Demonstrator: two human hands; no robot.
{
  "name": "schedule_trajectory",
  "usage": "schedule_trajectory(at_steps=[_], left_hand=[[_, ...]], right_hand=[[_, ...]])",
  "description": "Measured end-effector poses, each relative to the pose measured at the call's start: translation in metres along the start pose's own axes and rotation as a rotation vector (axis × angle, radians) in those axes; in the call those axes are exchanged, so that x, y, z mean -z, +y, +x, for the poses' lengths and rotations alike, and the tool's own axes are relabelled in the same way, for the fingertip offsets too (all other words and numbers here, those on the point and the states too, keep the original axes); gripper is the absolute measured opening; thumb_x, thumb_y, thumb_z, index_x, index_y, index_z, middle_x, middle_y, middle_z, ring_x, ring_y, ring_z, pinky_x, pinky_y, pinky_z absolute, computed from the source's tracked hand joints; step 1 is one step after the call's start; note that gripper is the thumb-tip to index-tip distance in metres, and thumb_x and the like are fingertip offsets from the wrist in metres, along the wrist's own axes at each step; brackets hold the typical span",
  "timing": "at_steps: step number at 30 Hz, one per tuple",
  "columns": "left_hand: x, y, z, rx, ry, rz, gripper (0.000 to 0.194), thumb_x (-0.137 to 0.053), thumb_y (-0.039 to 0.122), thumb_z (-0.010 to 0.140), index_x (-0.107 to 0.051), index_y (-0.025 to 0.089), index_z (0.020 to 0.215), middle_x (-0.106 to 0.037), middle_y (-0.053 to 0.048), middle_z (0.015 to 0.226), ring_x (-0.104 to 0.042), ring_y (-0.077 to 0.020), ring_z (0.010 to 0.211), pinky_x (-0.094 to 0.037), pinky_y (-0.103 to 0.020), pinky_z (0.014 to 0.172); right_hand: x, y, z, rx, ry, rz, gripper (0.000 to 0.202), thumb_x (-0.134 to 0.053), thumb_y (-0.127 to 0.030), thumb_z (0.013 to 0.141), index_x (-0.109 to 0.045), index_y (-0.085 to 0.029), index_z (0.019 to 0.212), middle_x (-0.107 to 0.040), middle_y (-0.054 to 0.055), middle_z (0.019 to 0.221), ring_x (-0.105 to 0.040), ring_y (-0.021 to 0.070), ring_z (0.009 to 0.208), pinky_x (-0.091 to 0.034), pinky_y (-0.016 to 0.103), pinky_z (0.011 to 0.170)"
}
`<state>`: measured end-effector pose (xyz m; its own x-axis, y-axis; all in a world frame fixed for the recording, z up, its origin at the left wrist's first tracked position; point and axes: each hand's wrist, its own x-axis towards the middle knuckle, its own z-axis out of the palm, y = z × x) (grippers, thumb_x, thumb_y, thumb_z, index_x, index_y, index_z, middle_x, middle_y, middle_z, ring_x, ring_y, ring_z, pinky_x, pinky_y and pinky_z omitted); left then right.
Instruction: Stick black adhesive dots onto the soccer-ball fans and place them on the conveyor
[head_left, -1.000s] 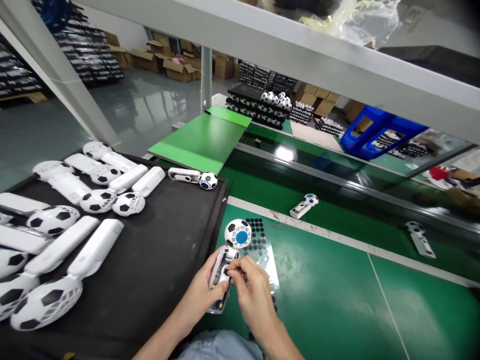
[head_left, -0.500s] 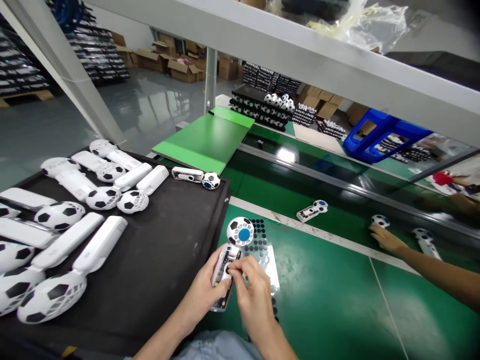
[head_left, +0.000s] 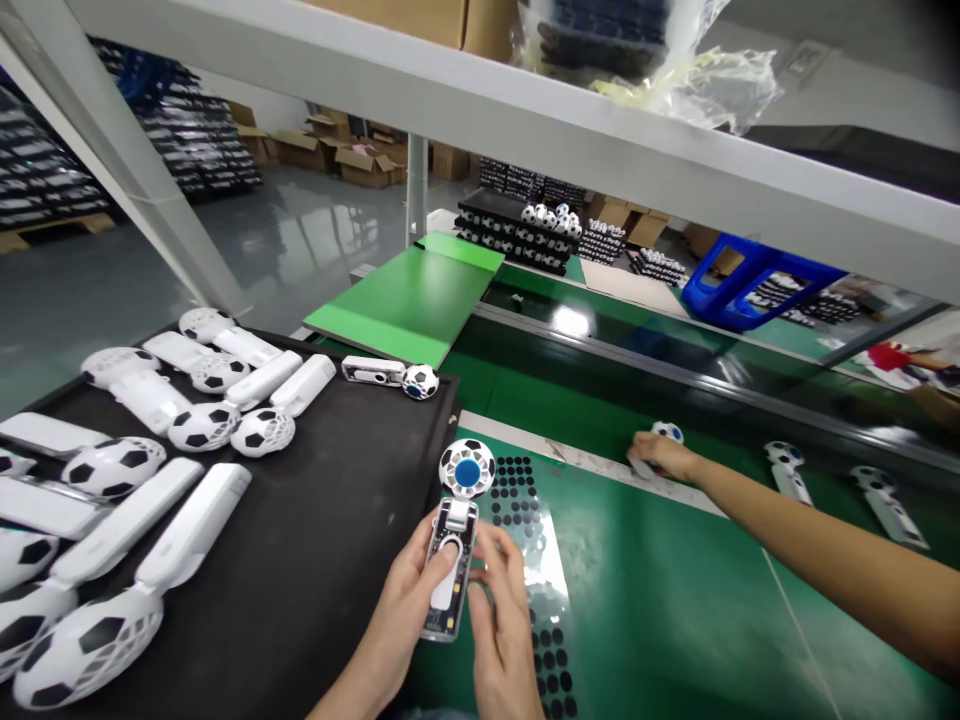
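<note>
The right hand (head_left: 504,610), pinched against the front of the football-headed device (head_left: 459,520) half a second earlier, now sits off that front, to the right of it; its fingers are bent and parted, with nothing visible between them, and whether they brush the device's edge cannot be told. The left hand (head_left: 409,595) keeps grasping the device, its thumb now up on the white oval part. The device is held just beside the right side of the black tray (head_left: 352,500), ball end pointing away.

Well right of the tray, a co-worker's hand (head_left: 664,457) has come across to the nearest device on the belt (head_left: 540,395); farther right, a white device (head_left: 787,473) lies where that hand was.

The tray's raised right edge runs close by the left hand. A dotted sheet (head_left: 551,590) lies right of the tray, under and beyond the right hand. From there, the green counter (head_left: 667,600) stretches away from the tray, giving room to move as far as the co-worker's forearm. A white strip (head_left: 570,455) borders it at the belt.
</note>
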<state>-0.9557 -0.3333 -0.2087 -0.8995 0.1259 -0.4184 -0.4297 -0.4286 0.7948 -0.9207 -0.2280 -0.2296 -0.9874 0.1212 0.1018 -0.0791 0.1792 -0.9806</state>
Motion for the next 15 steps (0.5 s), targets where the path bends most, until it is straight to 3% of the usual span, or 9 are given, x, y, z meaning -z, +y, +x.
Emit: schedule_trajectory(at_steps=[3,6,8,11,13,15], left_hand=[[-0.01,-0.003,0.011,-0.012,0.087,0.121,0.049,-0.054,0.04,0.081,-0.05,0.015,0.123,-0.068,-0.008,0.1,-0.064,-0.0213,0.091,-0.05,-0.027,0.081],[-0.025,-0.004,0.038,-0.106,0.095,0.396,0.041,-0.042,0.033,0.084,-0.055,0.011,0.116,-0.069,-0.01,0.085,-0.067,-0.0224,0.078,-0.053,-0.03,0.069],[-0.032,0.006,0.064,-0.207,0.081,0.542,0.037,-0.047,0.027,0.08,-0.06,0.01,0.11,-0.07,-0.013,0.089,-0.067,-0.0259,0.083,-0.053,-0.035,0.073],[-0.023,0.047,0.103,-0.422,0.158,0.758,0.044,-0.057,0.02,0.073,-0.058,0.012,0.116,-0.06,-0.017,0.12,-0.051,-0.031,0.116,-0.036,-0.043,0.102],[-0.002,0.086,0.126,-0.552,0.234,0.907,0.051,-0.053,0.016,0.076,-0.049,0.011,0.127,-0.04,-0.016,0.142,-0.026,-0.0302,0.135,-0.014,-0.043,0.113],[0.026,0.123,0.149,-0.602,0.28,1.045,0.053,-0.052,0.011,0.074,-0.046,0.006,0.127,-0.029,-0.018,0.148,-0.005,-0.0327,0.14,0.001,-0.047,0.113]], right_hand=[[-0.012,0.027,-0.004,-0.158,0.062,0.191,0.054,-0.047,-0.041,0.09,-0.031,-0.03,0.141,-0.043,0.006,0.139,-0.048,0.0219,0.121,-0.047,0.033,0.094],[-0.014,0.059,0.015,-0.252,0.035,0.294,0.057,-0.05,-0.048,0.086,-0.037,-0.025,0.136,-0.054,0.008,0.13,-0.052,0.0228,0.119,-0.049,0.033,0.09],[-0.002,0.076,0.045,-0.24,0.078,0.199,0.055,-0.048,-0.051,0.085,-0.045,-0.021,0.131,-0.057,0.01,0.128,-0.054,0.0243,0.117,-0.049,0.034,0.089],[0.037,0.096,0.109,-0.222,0.148,-0.047,0.052,-0.043,-0.052,0.084,-0.056,-0.014,0.117,-0.064,0.014,0.115,-0.062,0.0282,0.102,-0.052,0.039,0.08],[0.072,0.107,0.155,-0.257,0.21,-0.134,0.05,-0.04,-0.049,0.086,-0.057,-0.01,0.112,-0.066,0.016,0.106,-0.064,0.0276,0.092,-0.052,0.041,0.077],[0.108,0.115,0.193,-0.294,0.285,-0.246,0.042,-0.041,-0.043,0.09,-0.057,-0.01,0.109,-0.065,0.014,0.102,-0.063,0.0247,0.088,-0.05,0.042,0.076]])
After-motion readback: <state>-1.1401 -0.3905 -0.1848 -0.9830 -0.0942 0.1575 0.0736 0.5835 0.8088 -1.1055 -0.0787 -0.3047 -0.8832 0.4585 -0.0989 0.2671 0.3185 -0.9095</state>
